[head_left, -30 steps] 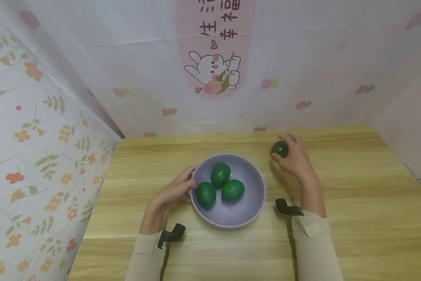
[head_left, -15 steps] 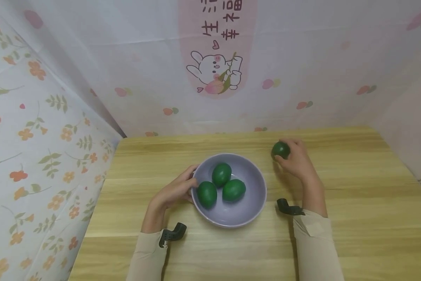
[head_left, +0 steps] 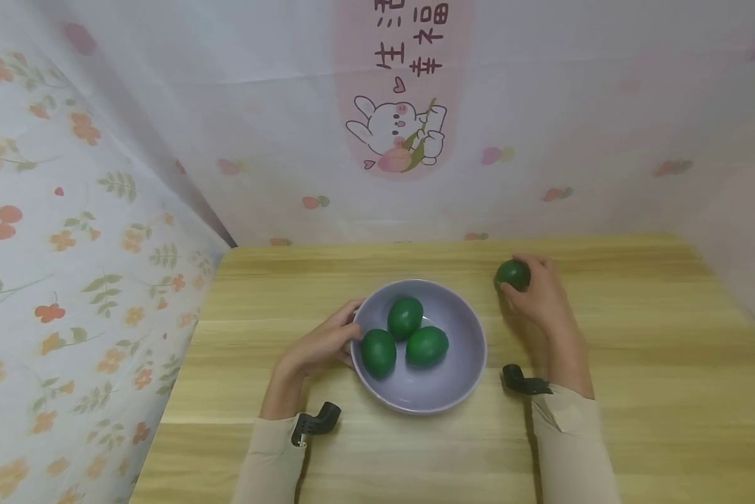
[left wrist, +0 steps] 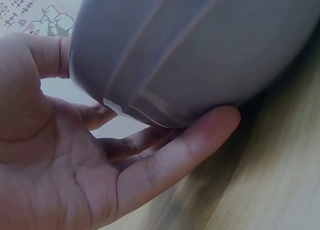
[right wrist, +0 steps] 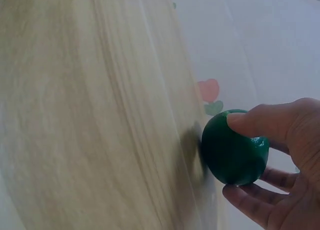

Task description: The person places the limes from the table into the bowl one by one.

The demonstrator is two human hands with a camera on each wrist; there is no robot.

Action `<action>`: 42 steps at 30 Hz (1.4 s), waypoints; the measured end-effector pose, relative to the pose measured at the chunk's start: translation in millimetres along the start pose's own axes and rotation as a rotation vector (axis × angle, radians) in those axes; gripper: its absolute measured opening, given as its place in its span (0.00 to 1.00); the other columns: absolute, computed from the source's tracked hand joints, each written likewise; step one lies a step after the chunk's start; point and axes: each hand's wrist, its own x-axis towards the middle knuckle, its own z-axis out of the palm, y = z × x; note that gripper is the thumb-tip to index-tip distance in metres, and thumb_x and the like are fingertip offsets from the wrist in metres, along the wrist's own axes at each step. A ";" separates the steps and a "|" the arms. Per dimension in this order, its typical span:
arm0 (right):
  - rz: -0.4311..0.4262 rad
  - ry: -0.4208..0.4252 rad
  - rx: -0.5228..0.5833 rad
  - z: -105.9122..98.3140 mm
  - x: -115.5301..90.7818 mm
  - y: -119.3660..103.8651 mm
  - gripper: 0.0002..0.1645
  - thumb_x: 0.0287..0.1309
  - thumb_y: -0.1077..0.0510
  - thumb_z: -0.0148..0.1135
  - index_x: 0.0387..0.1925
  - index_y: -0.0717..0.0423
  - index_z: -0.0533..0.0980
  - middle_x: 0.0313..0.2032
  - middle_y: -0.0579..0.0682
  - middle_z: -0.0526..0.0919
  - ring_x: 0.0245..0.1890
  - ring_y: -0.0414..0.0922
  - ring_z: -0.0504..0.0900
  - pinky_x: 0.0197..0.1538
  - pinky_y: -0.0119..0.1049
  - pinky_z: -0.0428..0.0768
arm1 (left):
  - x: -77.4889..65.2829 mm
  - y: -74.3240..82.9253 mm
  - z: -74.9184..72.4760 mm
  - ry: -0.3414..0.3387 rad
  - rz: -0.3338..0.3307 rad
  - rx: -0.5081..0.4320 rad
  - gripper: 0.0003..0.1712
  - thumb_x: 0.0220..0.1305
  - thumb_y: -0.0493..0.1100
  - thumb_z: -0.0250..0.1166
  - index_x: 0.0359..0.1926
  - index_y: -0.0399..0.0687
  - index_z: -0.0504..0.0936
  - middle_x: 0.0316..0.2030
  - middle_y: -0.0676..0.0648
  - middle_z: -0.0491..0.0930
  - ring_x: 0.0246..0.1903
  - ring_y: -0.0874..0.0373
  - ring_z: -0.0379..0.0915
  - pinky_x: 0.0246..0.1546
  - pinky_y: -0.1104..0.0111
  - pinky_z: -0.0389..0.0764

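A lavender bowl [head_left: 462, 357] stands mid-table with three smooth, glossy green limes inside: one at the back [head_left: 405, 316], one at the left [head_left: 379, 352] and one at the right [head_left: 426, 346]. My left hand [head_left: 321, 344] grips the bowl's left side, thumb at the rim. In the left wrist view its other fingers [left wrist: 215, 127] reach under the curved outer wall [left wrist: 200, 55]. Right of the bowl, toward the back of the table, my right hand [head_left: 539, 299] holds another lime [head_left: 511, 275]. The right wrist view shows that lime [right wrist: 232, 155] between thumb and fingers.
The wood-grain table [head_left: 415, 462] ends at the back against a white printed curtain [head_left: 258, 126] with a rabbit picture [head_left: 396, 129]. A floral cloth [head_left: 87, 294] hangs along the left side. Dark wrist mounts [head_left: 317, 422] sit at both sleeves.
The head view has shifted slightly, so everything appears a little further right. Both hands keep their holds, and the right-hand fingertips reach less far past the lime.
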 end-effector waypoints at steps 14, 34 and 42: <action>0.011 0.006 -0.023 2.5 0.1 4.9 0.44 0.66 0.56 0.69 0.77 0.64 0.61 0.72 0.81 0.58 0.67 0.80 0.68 0.67 0.78 0.73 | -0.7 -0.2 0.9 0.016 -0.010 0.014 0.44 0.65 0.37 0.50 0.83 0.56 0.56 0.80 0.37 0.56 0.61 0.37 0.74 0.43 0.51 0.93; 0.025 0.042 -0.021 -1.8 -1.3 7.9 0.45 0.65 0.56 0.70 0.77 0.65 0.61 0.72 0.80 0.58 0.67 0.80 0.67 0.67 0.79 0.72 | 1.1 2.4 3.1 -0.006 0.005 0.016 0.43 0.67 0.38 0.49 0.83 0.56 0.55 0.79 0.35 0.57 0.60 0.37 0.76 0.45 0.51 0.93; 0.017 0.031 -0.015 1.7 -1.2 8.0 0.46 0.65 0.55 0.70 0.78 0.64 0.61 0.72 0.79 0.59 0.67 0.78 0.68 0.68 0.77 0.73 | -1.6 1.2 3.4 0.015 -0.007 0.004 0.43 0.66 0.37 0.49 0.83 0.55 0.55 0.79 0.35 0.57 0.61 0.37 0.75 0.44 0.51 0.93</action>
